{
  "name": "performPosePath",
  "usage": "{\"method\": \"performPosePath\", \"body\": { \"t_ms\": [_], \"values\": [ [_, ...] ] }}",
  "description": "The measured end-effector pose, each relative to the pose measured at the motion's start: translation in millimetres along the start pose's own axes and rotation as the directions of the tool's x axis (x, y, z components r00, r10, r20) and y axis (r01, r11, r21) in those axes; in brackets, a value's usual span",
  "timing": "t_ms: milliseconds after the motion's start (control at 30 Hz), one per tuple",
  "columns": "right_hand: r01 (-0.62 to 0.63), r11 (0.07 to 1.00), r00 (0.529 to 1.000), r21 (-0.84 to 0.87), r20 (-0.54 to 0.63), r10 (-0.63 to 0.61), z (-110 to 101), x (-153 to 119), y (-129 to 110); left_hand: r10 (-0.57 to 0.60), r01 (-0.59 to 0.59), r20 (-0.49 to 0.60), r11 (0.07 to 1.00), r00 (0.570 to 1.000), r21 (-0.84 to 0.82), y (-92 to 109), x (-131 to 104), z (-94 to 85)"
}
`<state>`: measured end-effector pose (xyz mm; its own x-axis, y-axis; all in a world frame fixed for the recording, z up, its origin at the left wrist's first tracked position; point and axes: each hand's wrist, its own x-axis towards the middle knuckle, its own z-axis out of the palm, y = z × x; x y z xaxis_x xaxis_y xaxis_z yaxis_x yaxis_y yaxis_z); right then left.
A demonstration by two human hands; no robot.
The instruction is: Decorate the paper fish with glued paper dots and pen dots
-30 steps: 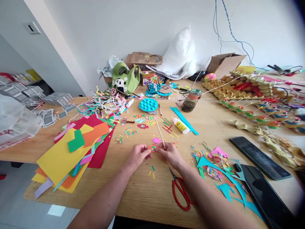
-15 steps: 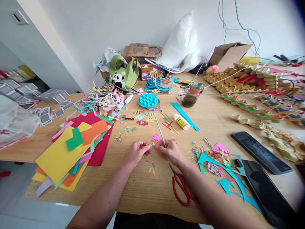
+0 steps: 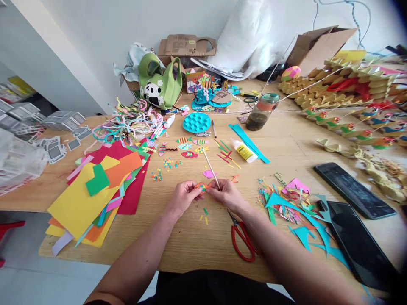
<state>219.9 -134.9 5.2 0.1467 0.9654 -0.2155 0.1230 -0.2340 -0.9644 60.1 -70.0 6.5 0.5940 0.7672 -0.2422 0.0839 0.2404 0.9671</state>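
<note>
Between my two hands is a small orange paper fish (image 3: pixel 201 186) with colored bits on it. My left hand (image 3: pixel 187 195) pinches its left side, and the fingers of my right hand (image 3: pixel 226 194) hold its right end. A thin wooden stick (image 3: pixel 210 167) also rests in my right hand, slanting up and to the left. Just above the fish lies a pink paper fish (image 3: pixel 210 174). Several decorated paper fish (image 3: pixel 190 155) are spread farther back. Small green and yellow strips (image 3: pixel 205 216) lie below my hands, and red-handled scissors (image 3: pixel 243 241) are beside my right forearm.
Colored paper sheets (image 3: pixel 76 199) are piled at the left. A glue bottle (image 3: pixel 244 151), a blue round piece (image 3: pixel 196 123) and a glass jar (image 3: pixel 261 112) stand or lie behind. Paper scraps (image 3: pixel 297 207) and two phones (image 3: pixel 354 190) are on the right.
The view has shifted slightly, so the back of the table sits higher in the picture. Both hands keep hold of the orange fish, which has tilted a little.
</note>
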Motion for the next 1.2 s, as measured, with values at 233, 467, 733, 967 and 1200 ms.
{"method": "performPosePath", "body": {
  "t_ms": [233, 467, 733, 967, 1200],
  "values": [
    [0.013, 1.000, 1.000, -0.020, 0.009, -0.013, -1.5, -1.7, -1.8, -0.003, 0.003, 0.005, 1.000, 1.000, 0.016, -1.0, -0.1, 0.9],
    [0.015, 1.000, 1.000, -0.012, 0.027, -0.015, -1.7, -1.9, -1.8, -0.009, 0.008, 0.036, 1.000, 0.999, 0.030, 0.7, -2.4, 0.1],
    [0.029, 0.999, 0.999, 0.035, 0.028, -0.030, -2.1, -2.6, -1.3, -0.020, 0.017, 0.072, 0.999, 0.997, 0.033, 0.9, -3.7, -0.5],
    [0.002, 0.997, 1.000, 0.083, -0.018, 0.000, -1.5, -2.0, -0.2, -0.012, 0.010, 0.061, 0.999, 0.998, 0.035, 1.7, -4.4, -1.2],
    [0.054, 0.996, 0.998, 0.067, 0.017, -0.055, -1.0, -2.0, -0.6, -0.012, 0.007, 0.076, 0.998, 0.997, 0.067, 2.6, -4.9, -0.4]
  ]
}}
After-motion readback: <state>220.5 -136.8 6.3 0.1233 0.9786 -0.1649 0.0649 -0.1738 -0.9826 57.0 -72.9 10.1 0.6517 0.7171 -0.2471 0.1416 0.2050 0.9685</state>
